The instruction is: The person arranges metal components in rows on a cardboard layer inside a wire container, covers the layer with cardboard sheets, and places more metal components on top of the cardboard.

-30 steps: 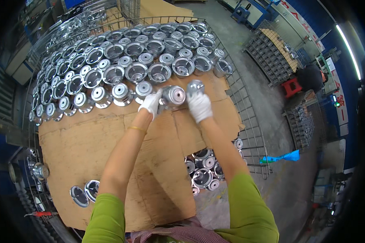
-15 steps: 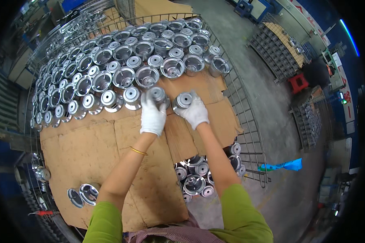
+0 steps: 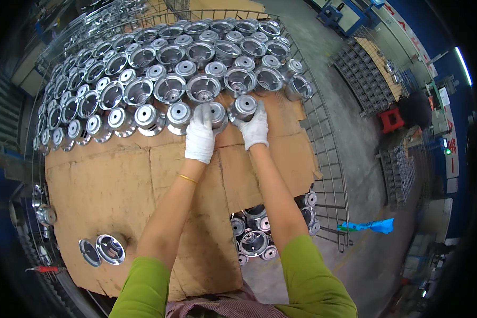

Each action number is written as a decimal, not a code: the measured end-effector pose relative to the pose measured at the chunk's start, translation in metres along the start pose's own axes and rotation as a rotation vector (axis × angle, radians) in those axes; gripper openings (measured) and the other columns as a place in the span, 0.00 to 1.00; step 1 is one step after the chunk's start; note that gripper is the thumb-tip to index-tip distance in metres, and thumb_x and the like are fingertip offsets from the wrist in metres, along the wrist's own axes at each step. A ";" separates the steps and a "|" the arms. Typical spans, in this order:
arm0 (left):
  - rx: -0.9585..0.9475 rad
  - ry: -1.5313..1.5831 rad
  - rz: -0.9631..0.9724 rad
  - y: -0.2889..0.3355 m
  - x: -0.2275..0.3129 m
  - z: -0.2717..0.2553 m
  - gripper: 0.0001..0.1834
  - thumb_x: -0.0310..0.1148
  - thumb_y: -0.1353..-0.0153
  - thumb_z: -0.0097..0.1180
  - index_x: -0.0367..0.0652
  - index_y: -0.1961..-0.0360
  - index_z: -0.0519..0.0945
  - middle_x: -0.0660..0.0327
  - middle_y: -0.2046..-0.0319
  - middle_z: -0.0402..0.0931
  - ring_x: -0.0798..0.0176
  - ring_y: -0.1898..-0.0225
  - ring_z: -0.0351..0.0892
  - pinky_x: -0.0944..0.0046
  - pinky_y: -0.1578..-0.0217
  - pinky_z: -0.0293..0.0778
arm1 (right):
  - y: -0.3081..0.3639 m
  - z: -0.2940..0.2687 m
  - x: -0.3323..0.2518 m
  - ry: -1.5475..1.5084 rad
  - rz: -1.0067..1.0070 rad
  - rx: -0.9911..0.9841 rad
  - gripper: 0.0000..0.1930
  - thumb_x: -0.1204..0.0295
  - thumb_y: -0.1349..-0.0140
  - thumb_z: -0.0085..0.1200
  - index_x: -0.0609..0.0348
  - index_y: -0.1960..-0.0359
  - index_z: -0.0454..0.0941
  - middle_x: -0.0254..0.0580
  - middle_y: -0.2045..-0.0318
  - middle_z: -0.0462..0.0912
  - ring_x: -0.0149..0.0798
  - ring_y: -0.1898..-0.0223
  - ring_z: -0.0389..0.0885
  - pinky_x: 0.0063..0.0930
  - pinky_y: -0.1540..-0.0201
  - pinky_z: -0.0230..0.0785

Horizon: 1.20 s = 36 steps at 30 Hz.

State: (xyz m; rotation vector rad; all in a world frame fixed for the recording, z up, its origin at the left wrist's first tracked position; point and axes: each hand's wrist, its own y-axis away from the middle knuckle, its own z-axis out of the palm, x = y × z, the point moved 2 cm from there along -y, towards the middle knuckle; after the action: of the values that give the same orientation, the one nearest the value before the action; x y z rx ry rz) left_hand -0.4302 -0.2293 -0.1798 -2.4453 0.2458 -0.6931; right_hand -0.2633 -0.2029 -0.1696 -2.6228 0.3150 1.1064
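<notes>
White gloves cover both of my hands. My left hand [image 3: 200,137] is closed on a shiny metal cup [image 3: 217,113] that stands base-up with a round hole in its end. Just right of it, my right hand [image 3: 255,130] grips a second metal cup [image 3: 244,105] of the same kind, also base-up. Both cups are at the near edge of rows of metal cups [image 3: 203,88], some mouth-up and some base-up. Another base-up cup [image 3: 179,114] stands close to my left hand. Gloves and cups partly hide my fingertips.
Brown cardboard [image 3: 106,180] lies under the cups inside a wire cage [image 3: 331,175]. Two metal parts [image 3: 111,249] lie at the near left. More cups [image 3: 254,243] show below a cut-out in the cardboard. A red stool [image 3: 391,121] stands on the floor at right.
Both hands have moved farther away with their cups, up against the near row. The whole view has shifted slightly.
</notes>
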 end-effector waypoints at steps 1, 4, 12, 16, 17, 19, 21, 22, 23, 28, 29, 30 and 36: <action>-0.037 0.018 -0.010 -0.003 -0.001 0.002 0.44 0.29 0.58 0.67 0.40 0.39 0.59 0.46 0.44 0.63 0.43 0.54 0.72 0.50 0.57 0.73 | -0.002 -0.003 -0.003 -0.016 0.022 -0.028 0.52 0.67 0.63 0.73 0.68 0.36 0.53 0.61 0.42 0.67 0.55 0.40 0.66 0.40 0.38 0.59; -0.055 -0.011 -0.023 -0.004 -0.004 0.007 0.43 0.30 0.59 0.68 0.40 0.40 0.61 0.48 0.46 0.65 0.44 0.52 0.72 0.51 0.56 0.73 | -0.006 -0.002 0.009 -0.022 -0.045 0.018 0.50 0.69 0.63 0.73 0.67 0.37 0.55 0.60 0.43 0.68 0.55 0.41 0.67 0.40 0.39 0.60; -0.182 -0.309 0.213 0.022 0.027 -0.060 0.14 0.31 0.45 0.49 0.44 0.57 0.75 0.58 0.65 0.71 0.57 0.63 0.73 0.55 0.64 0.68 | 0.053 0.004 -0.010 0.138 -0.210 -0.133 0.13 0.69 0.44 0.53 0.46 0.56 0.79 0.44 0.59 0.81 0.49 0.54 0.77 0.44 0.51 0.68; -0.598 -0.327 0.270 0.053 0.022 -0.125 0.07 0.36 0.45 0.54 0.45 0.68 0.76 0.59 0.68 0.71 0.57 0.63 0.73 0.56 0.63 0.69 | 0.038 0.029 -0.023 0.316 -0.576 -0.402 0.15 0.71 0.43 0.47 0.38 0.57 0.80 0.44 0.65 0.79 0.49 0.60 0.77 0.44 0.55 0.69; -0.637 -0.255 0.270 0.062 0.018 -0.150 0.09 0.38 0.46 0.56 0.45 0.68 0.76 0.59 0.68 0.72 0.56 0.63 0.73 0.56 0.63 0.69 | 0.035 0.030 -0.019 0.281 -0.592 -0.369 0.15 0.71 0.43 0.47 0.38 0.57 0.80 0.45 0.65 0.79 0.49 0.60 0.77 0.44 0.54 0.69; -0.718 -0.163 0.225 0.080 0.004 -0.204 0.13 0.40 0.48 0.59 0.45 0.66 0.76 0.58 0.68 0.73 0.54 0.63 0.74 0.55 0.63 0.70 | 0.041 0.030 -0.019 0.241 -0.613 -0.351 0.15 0.71 0.44 0.47 0.38 0.57 0.81 0.45 0.65 0.79 0.49 0.60 0.77 0.44 0.54 0.69; -0.757 -0.144 0.150 0.098 -0.020 -0.257 0.15 0.40 0.49 0.61 0.45 0.62 0.77 0.58 0.66 0.74 0.53 0.62 0.75 0.55 0.63 0.71 | 0.051 0.030 -0.042 0.327 -0.551 -0.372 0.15 0.71 0.44 0.47 0.37 0.57 0.81 0.46 0.62 0.81 0.48 0.57 0.77 0.41 0.51 0.69; -0.757 -0.137 0.121 0.109 -0.032 -0.280 0.17 0.40 0.49 0.62 0.45 0.60 0.77 0.58 0.65 0.75 0.53 0.63 0.75 0.54 0.63 0.71 | 0.056 0.033 -0.058 0.318 -0.564 -0.379 0.15 0.71 0.44 0.47 0.37 0.57 0.81 0.46 0.62 0.81 0.48 0.57 0.77 0.41 0.51 0.69; -0.694 -0.151 0.079 0.120 -0.043 -0.306 0.17 0.39 0.50 0.62 0.45 0.59 0.78 0.58 0.64 0.76 0.53 0.62 0.75 0.55 0.62 0.71 | 0.066 0.041 -0.075 0.280 -0.594 -0.459 0.16 0.71 0.43 0.46 0.37 0.57 0.81 0.45 0.60 0.81 0.47 0.55 0.78 0.40 0.50 0.69; -0.506 -0.286 -0.136 0.167 -0.077 -0.401 0.17 0.33 0.52 0.64 0.45 0.60 0.77 0.61 0.63 0.75 0.54 0.61 0.74 0.55 0.60 0.68 | 0.057 0.086 -0.090 0.327 -0.342 -0.733 0.18 0.68 0.44 0.46 0.35 0.52 0.80 0.41 0.53 0.81 0.48 0.51 0.77 0.37 0.46 0.68; -0.433 -0.350 -0.156 0.183 -0.084 -0.419 0.16 0.33 0.52 0.64 0.45 0.60 0.78 0.61 0.63 0.75 0.54 0.62 0.73 0.55 0.60 0.68 | 0.053 0.096 -0.091 0.339 -0.345 -0.780 0.19 0.67 0.44 0.46 0.35 0.51 0.80 0.41 0.51 0.80 0.47 0.50 0.77 0.36 0.45 0.68; -0.362 -0.408 -0.176 0.196 -0.092 -0.435 0.16 0.34 0.52 0.64 0.45 0.60 0.78 0.60 0.64 0.75 0.55 0.63 0.73 0.55 0.61 0.68 | 0.049 0.105 -0.084 0.343 -0.351 -0.789 0.19 0.67 0.44 0.46 0.35 0.51 0.80 0.41 0.51 0.80 0.47 0.50 0.77 0.36 0.45 0.68; -0.334 -0.441 -0.337 0.238 -0.146 -0.484 0.16 0.31 0.50 0.63 0.45 0.58 0.77 0.58 0.61 0.75 0.51 0.60 0.73 0.52 0.59 0.68 | 0.013 0.092 -0.082 0.333 -0.376 -0.896 0.16 0.66 0.42 0.49 0.46 0.53 0.81 0.44 0.55 0.82 0.42 0.53 0.80 0.30 0.49 0.70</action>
State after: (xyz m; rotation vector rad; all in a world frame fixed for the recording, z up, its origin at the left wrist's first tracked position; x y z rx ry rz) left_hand -0.8145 -0.6107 -0.0421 -2.9180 -0.2501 -0.2378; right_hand -0.3843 -0.1773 -0.1735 -3.4084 -0.7707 0.7711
